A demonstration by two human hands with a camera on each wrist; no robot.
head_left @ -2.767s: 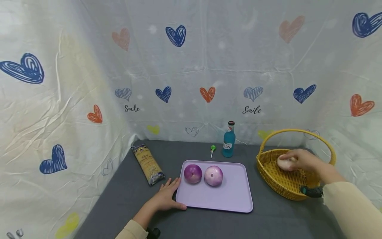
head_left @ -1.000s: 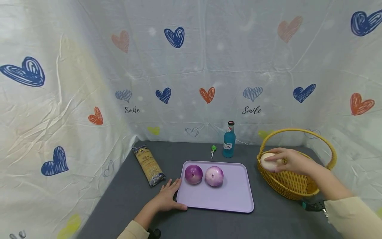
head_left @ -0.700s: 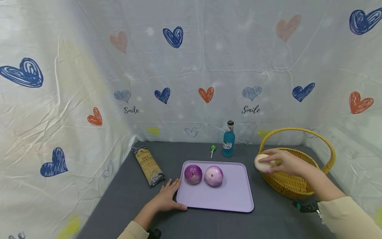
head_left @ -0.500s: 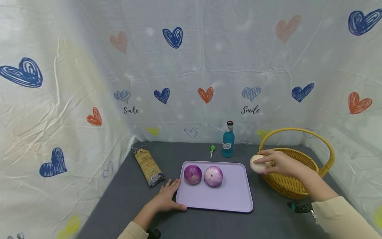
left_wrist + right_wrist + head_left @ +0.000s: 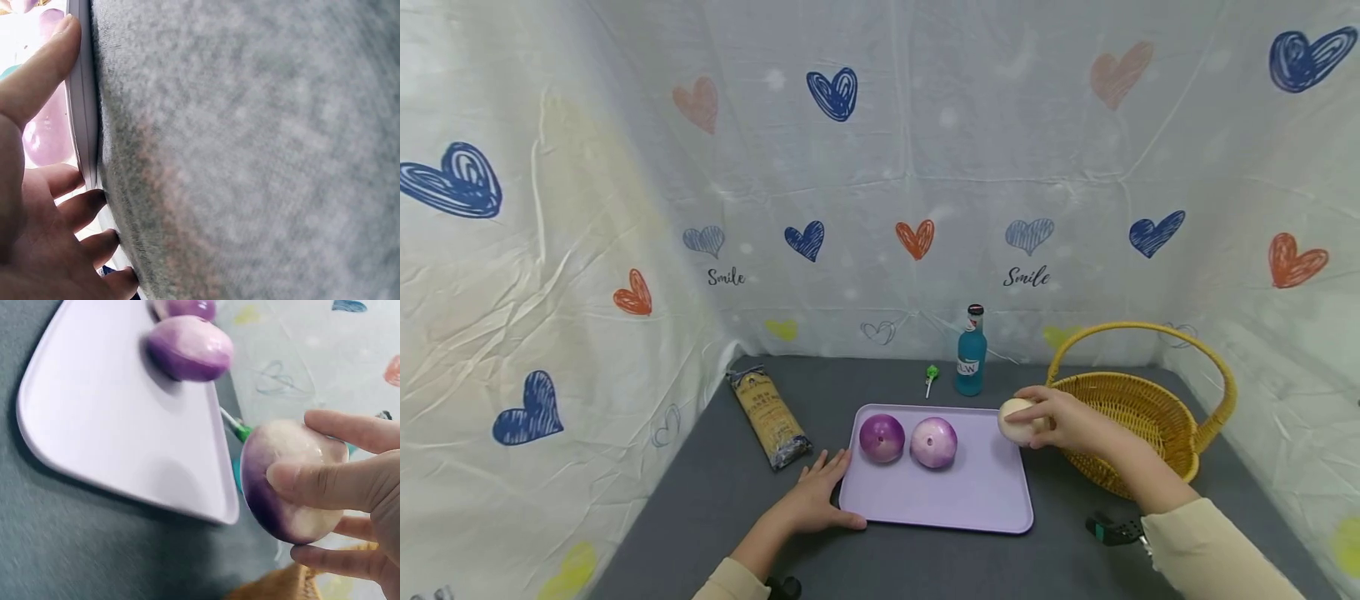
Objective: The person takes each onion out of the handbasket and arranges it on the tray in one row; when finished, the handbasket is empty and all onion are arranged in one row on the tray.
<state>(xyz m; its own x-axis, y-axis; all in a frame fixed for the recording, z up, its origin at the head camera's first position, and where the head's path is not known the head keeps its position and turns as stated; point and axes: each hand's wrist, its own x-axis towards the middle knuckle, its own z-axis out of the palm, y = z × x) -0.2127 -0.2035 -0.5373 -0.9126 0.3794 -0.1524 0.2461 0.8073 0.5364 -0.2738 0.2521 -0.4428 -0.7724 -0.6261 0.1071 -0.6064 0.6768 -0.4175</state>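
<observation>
My right hand [image 5: 1063, 421] holds a round, glossy purple-and-white vegetable [image 5: 284, 481] above the right back corner of the lilac tray [image 5: 955, 504]. In the right wrist view the thumb lies across its near side, the other fingers round the far side. Two similar vegetables sit on the tray toward its back left: a deeper purple one [image 5: 882, 438] and a paler one [image 5: 934, 442]. My left hand [image 5: 811, 500] rests at the tray's left front corner, fingers spread along the left side. In the left wrist view its thumb [image 5: 47, 65] touches the rim.
A yellow wicker basket [image 5: 1116, 392] with a tall handle stands right of the tray, under my right forearm. Behind the tray are a blue bottle [image 5: 971, 362] and a green lollipop [image 5: 932, 372]. A golden packet [image 5: 769, 417] lies at the back left. Heart-printed cloth [image 5: 880, 167] hangs behind.
My right hand has lifted the vegetable out of the basket and carried it left, over the basket's rim, to the tray's right back corner. My left hand has stayed at the tray.
</observation>
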